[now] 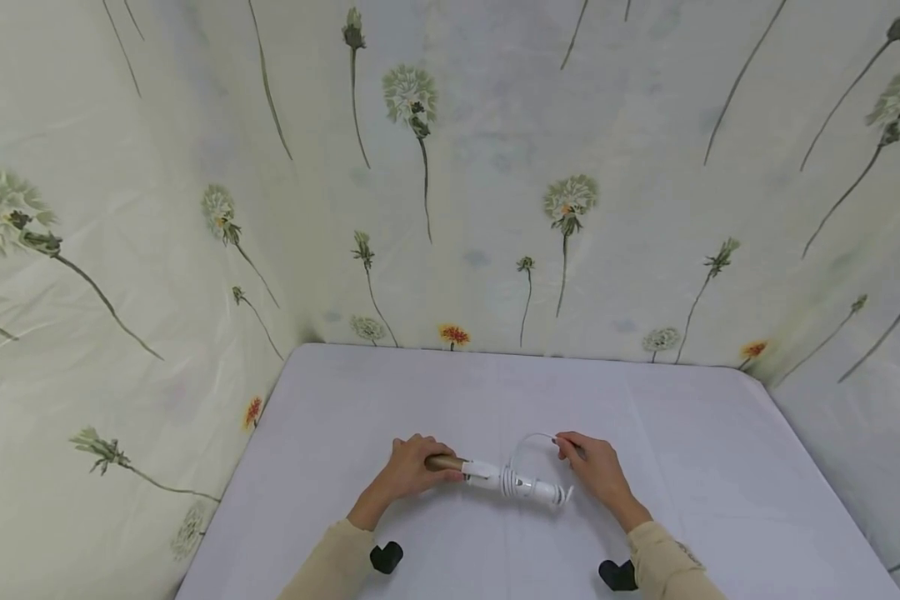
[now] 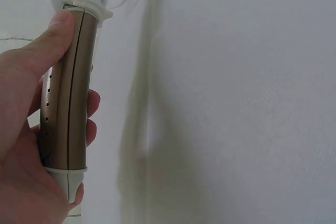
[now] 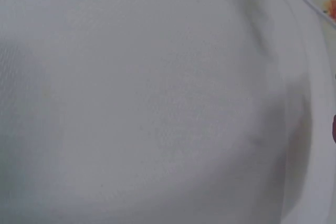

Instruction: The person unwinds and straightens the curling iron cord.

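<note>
A hair styling iron with a white handle and a brown-gold barrel is held over the white table. My left hand grips it round the barrel. In the left wrist view, the thumb of the left hand lies along the barrel, which has a lengthwise seam and a row of small holes. White cord is coiled round the handle. From the coil a loose loop arches up to my right hand, which pinches it between thumb and fingers. The right wrist view catches only some cord and a fingertip at the edge.
A white cloth covers the table. Curtains with a dandelion print stand behind it and at both sides. One black piece shows beside the left wrist, another black piece beside the right sleeve.
</note>
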`<action>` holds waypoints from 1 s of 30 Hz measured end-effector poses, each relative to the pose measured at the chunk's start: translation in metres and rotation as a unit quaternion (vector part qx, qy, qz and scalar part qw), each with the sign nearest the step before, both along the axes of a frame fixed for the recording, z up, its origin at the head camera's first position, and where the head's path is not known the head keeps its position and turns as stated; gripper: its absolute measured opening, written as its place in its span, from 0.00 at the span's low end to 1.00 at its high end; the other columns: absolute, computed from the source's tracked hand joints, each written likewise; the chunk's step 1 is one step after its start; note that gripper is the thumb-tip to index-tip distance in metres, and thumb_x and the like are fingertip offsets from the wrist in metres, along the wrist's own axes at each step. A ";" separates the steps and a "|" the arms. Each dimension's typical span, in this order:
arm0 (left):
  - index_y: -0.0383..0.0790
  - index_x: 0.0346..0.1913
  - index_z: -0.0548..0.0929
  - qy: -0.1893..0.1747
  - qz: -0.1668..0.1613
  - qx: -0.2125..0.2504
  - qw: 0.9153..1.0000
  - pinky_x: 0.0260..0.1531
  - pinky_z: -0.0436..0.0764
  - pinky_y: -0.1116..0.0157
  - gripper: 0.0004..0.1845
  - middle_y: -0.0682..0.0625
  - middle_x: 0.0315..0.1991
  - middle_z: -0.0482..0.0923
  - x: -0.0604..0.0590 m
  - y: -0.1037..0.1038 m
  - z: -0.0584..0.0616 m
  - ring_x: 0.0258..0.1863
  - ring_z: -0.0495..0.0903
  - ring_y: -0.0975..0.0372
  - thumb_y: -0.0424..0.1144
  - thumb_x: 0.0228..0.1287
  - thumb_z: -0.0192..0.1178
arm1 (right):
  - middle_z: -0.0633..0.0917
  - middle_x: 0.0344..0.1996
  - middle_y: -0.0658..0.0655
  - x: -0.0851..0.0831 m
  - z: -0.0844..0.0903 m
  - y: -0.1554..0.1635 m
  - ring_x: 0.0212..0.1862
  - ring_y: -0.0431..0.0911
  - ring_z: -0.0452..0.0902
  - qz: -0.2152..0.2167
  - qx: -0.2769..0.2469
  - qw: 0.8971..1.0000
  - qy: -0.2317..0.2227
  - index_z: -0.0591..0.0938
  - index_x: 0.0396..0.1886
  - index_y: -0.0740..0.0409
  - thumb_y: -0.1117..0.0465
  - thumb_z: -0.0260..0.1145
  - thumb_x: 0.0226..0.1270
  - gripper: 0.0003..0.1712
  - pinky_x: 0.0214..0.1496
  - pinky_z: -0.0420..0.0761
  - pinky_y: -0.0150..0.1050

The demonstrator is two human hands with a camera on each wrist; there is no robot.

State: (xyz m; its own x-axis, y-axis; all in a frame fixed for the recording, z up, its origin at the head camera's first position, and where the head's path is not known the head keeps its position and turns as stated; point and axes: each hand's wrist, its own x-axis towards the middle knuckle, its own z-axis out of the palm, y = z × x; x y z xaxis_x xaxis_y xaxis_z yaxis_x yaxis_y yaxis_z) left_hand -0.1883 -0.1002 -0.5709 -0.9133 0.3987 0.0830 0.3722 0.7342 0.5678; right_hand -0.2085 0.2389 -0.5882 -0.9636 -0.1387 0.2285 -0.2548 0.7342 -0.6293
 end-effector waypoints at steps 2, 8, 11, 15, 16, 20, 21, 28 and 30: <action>0.57 0.44 0.85 -0.003 0.001 0.000 1.000 0.36 0.55 0.63 0.22 0.61 0.32 0.79 0.000 0.000 0.000 0.32 0.67 0.69 0.65 0.50 0.64 | 0.83 0.24 0.45 0.000 -0.003 0.001 0.24 0.33 0.71 -0.005 0.002 1.000 -0.006 0.85 0.41 0.55 0.57 0.61 0.69 0.10 0.30 0.72 0.31; 0.57 0.45 0.84 -0.002 -0.001 0.002 1.000 0.36 0.55 0.63 0.21 0.61 0.32 0.79 0.000 0.001 0.001 0.33 0.68 0.68 0.64 0.51 0.64 | 0.84 0.26 0.44 0.003 -0.010 0.002 0.30 0.35 0.74 -0.010 0.020 0.999 -0.024 0.85 0.43 0.54 0.55 0.60 0.69 0.11 0.35 0.75 0.32; 0.57 0.44 0.84 0.002 -0.001 0.004 1.000 0.36 0.55 0.63 0.21 0.61 0.32 0.79 -0.001 0.001 -0.001 0.33 0.68 0.68 0.63 0.51 0.64 | 0.85 0.27 0.45 0.005 -0.012 0.002 0.33 0.38 0.77 -0.005 0.020 1.000 -0.022 0.85 0.43 0.54 0.56 0.61 0.68 0.11 0.39 0.77 0.36; 0.58 0.43 0.85 0.005 0.002 0.013 1.000 0.36 0.55 0.63 0.20 0.62 0.32 0.79 -0.002 0.002 -0.003 0.32 0.68 0.69 0.63 0.51 0.64 | 0.85 0.27 0.45 0.009 -0.014 0.000 0.33 0.38 0.78 -0.002 0.019 1.000 -0.012 0.85 0.42 0.54 0.57 0.63 0.67 0.09 0.39 0.78 0.38; 0.58 0.43 0.85 0.007 0.002 0.015 1.000 0.36 0.55 0.63 0.20 0.62 0.32 0.79 -0.002 0.002 -0.003 0.32 0.68 0.69 0.64 0.51 0.64 | 0.85 0.26 0.45 0.009 -0.015 0.000 0.33 0.38 0.78 -0.002 0.020 1.000 -0.007 0.85 0.42 0.55 0.58 0.63 0.66 0.09 0.39 0.78 0.38; 0.57 0.42 0.85 0.017 0.003 0.020 1.000 0.35 0.54 0.63 0.20 0.61 0.30 0.79 -0.002 0.003 -0.003 0.30 0.67 0.69 0.63 0.51 0.64 | 0.85 0.27 0.44 0.011 -0.018 -0.001 0.32 0.37 0.76 -0.002 0.035 0.999 0.030 0.86 0.40 0.55 0.60 0.65 0.64 0.08 0.36 0.76 0.36; 0.57 0.41 0.85 0.020 0.005 0.020 1.000 0.34 0.54 0.63 0.20 0.61 0.30 0.78 -0.002 0.003 -0.003 0.30 0.67 0.68 0.63 0.51 0.64 | 0.85 0.27 0.45 0.011 -0.019 -0.001 0.32 0.38 0.75 -0.002 0.040 0.998 0.046 0.86 0.40 0.55 0.60 0.66 0.63 0.07 0.36 0.75 0.36; 0.55 0.42 0.85 0.028 0.016 0.023 0.999 0.34 0.54 0.63 0.21 0.59 0.31 0.80 -0.001 0.006 -0.001 0.30 0.68 0.68 0.63 0.51 0.64 | 0.81 0.31 0.50 0.009 -0.033 0.000 0.35 0.43 0.71 0.016 0.072 0.984 0.163 0.87 0.31 0.56 0.64 0.72 0.54 0.04 0.37 0.70 0.41; 0.54 0.43 0.85 0.034 0.018 0.023 0.999 0.34 0.54 0.63 0.21 0.59 0.32 0.81 -0.001 0.007 -0.001 0.30 0.68 0.68 0.62 0.51 0.64 | 0.80 0.31 0.51 0.009 -0.037 0.001 0.35 0.44 0.71 0.017 0.076 0.982 0.174 0.87 0.30 0.56 0.65 0.73 0.52 0.04 0.37 0.69 0.41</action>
